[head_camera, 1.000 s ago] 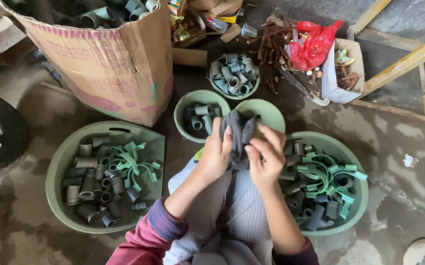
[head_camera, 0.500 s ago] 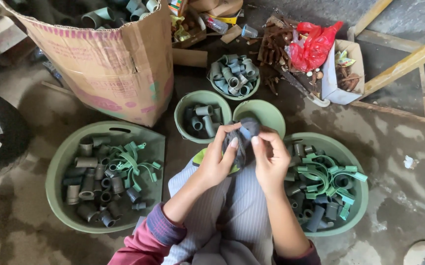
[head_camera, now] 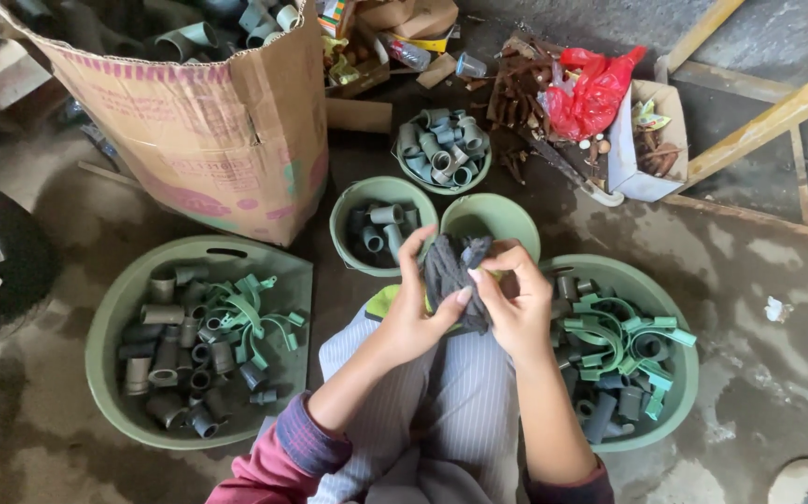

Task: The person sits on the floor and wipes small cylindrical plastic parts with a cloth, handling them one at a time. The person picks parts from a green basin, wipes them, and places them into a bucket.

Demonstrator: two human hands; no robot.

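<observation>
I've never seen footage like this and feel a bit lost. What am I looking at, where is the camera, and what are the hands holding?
The camera sits on a person's head and looks down at their lap. Their left hand and right hand together grip a dark grey cloth, bunched between the fingers. On the concrete floor around them stand green tubs: a large tub on the left and another on the right, both holding grey pipe fittings and green clips. Smaller green bowls sit ahead, beside a big cardboard box of fittings.
</observation>
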